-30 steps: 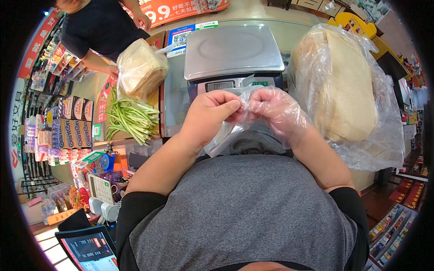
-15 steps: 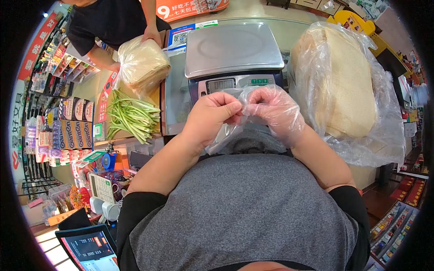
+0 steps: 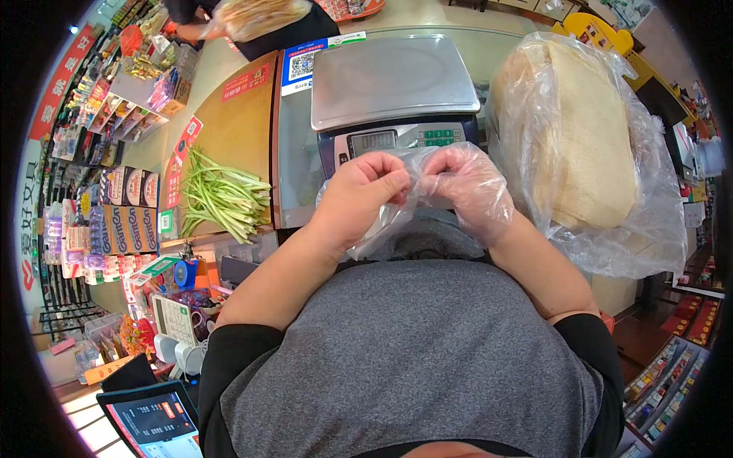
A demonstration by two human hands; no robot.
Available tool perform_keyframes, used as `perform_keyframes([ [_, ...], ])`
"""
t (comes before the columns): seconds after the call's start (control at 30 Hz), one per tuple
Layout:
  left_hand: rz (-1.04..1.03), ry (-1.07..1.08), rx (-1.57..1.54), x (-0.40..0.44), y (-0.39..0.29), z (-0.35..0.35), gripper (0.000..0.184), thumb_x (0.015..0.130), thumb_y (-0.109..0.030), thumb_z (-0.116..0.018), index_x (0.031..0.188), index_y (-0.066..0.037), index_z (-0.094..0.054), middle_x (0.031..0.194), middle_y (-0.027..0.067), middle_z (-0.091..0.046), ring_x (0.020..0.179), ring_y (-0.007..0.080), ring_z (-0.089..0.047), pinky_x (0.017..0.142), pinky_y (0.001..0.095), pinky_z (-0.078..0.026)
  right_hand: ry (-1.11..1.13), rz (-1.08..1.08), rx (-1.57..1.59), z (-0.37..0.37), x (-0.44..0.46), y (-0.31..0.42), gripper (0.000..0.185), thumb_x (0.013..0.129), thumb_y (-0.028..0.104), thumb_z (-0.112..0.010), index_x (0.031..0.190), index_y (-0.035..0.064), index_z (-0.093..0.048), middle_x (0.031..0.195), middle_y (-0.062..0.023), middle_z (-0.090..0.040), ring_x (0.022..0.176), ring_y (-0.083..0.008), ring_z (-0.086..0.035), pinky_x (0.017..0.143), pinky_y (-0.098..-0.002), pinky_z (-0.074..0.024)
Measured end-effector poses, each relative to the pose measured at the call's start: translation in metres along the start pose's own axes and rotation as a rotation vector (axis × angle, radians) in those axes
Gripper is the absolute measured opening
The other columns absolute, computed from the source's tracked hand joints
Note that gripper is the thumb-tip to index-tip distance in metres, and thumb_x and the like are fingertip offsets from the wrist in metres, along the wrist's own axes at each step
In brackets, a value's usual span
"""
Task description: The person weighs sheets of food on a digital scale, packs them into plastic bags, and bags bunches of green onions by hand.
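A shop interior curves around a glass-topped counter (image 3: 294, 153), with stocked shelves (image 3: 122, 103) and boxed goods (image 3: 130, 227) at far left and a lit screen (image 3: 149, 416) at lower left. Further right, a bundle of green stalks (image 3: 225, 195) lies on a wooden board (image 3: 248, 122); beyond it, a person in dark clothing (image 3: 301, 34) stands with a bag of pale sheets (image 3: 263, 15). A strip of glass separates the board from a scale (image 3: 397, 80) set squarely ahead.

In front of the scale's near edge, the bare left hand (image 3: 363, 191) has its fingers curled, thumb and forefinger pinching thin clear plastic (image 3: 378, 229). That plastic spans the short gap between the hands and trails toward the shirt (image 3: 412, 343), its long axis slanting down and left; its far end is hard to make out. The right hand (image 3: 469, 187), inside a clear glove, pinches it from the other side.

At right, near that hand, a large pale stack (image 3: 588, 145) in loose plastic runs lengthwise away from the wearer, narrowing the room for the right forearm.
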State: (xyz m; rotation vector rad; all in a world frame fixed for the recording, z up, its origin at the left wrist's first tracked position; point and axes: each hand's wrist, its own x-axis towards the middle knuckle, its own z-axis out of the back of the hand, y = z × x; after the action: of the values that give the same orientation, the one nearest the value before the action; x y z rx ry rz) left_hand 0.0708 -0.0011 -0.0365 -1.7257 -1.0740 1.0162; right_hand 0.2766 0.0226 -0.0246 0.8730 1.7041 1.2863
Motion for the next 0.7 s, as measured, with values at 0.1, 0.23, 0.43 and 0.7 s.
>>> perform_keyframes([
  [0.1,-0.038,-0.094,-0.217,0.004,-0.002,0.002,0.012,0.101,-0.015,-0.057,0.099,-0.003,-0.061,0.097,0.0076,-0.07,0.089,0.0156,-0.065,0.085,0.0314,-0.053,-0.101,0.017,-0.004,0.007,0.004,-0.005,0.006,0.089,0.007,-0.068,0.085,0.0056,-0.064,0.083,-0.0015,-0.064,0.077,-0.0106,-0.059,0.072,-0.0258,-0.0489],
  [0.23,-0.172,0.21,-0.834,0.009,-0.006,0.033,0.008,0.1,-0.011,-0.054,0.107,-0.007,-0.051,0.094,0.0063,-0.063,0.086,0.019,-0.064,0.09,0.0377,-0.052,-0.181,-0.002,0.549,0.016,0.01,-0.009,0.008,0.094,0.01,-0.064,0.091,0.0039,-0.059,0.087,-0.0086,-0.068,0.084,-0.0201,-0.065,0.083,-0.0361,-0.0544],
  [0.43,-0.111,0.13,-0.077,0.004,-0.007,0.018,0.048,0.079,-0.001,-0.073,0.12,-0.008,-0.048,0.112,0.0033,-0.057,0.098,0.0111,-0.058,0.089,0.0268,-0.048,0.082,0.121,0.62,0.03,0.013,-0.005,0.018,0.1,0.023,-0.057,0.105,0.0058,-0.056,0.103,-0.0111,-0.067,0.099,-0.0243,-0.065,0.091,-0.0445,-0.0521],
  [0.7,-0.176,0.044,0.048,0.019,-0.009,-0.011,0.053,0.075,0.011,-0.06,0.123,-0.007,-0.044,0.11,0.0038,-0.051,0.099,0.0124,-0.053,0.091,0.0249,-0.044,0.003,0.234,-0.089,-0.007,0.011,0.007,0.034,0.087,0.011,-0.065,0.118,0.0025,-0.058,0.113,-0.0097,-0.064,0.1,-0.0216,-0.062,0.09,-0.0365,-0.0496],
])
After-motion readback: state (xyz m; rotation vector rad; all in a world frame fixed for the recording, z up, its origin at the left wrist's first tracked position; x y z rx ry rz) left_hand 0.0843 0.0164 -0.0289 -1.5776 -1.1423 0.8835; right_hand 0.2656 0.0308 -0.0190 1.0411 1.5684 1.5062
